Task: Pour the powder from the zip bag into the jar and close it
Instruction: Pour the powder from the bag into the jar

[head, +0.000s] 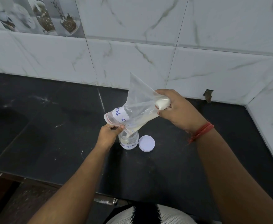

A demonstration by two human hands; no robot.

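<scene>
A clear zip bag [136,104] with a white label is tilted mouth-down over a small clear jar [129,141] that stands on the black counter [52,135]. White powder runs from the bag's open corner into the jar, which holds some powder and bears a label reading "POWDER". My left hand [110,135] pinches the bag's zip edge just above the jar's mouth. My right hand [176,109] grips the raised bottom end of the bag, squeezing a lump of powder there. The jar's white lid [146,143] lies flat on the counter just right of the jar.
A marble-tiled wall [148,46] rises behind the counter and turns a corner at the right. The counter's front edge [35,180] runs close to my body. A few white specks lie on the counter to the left.
</scene>
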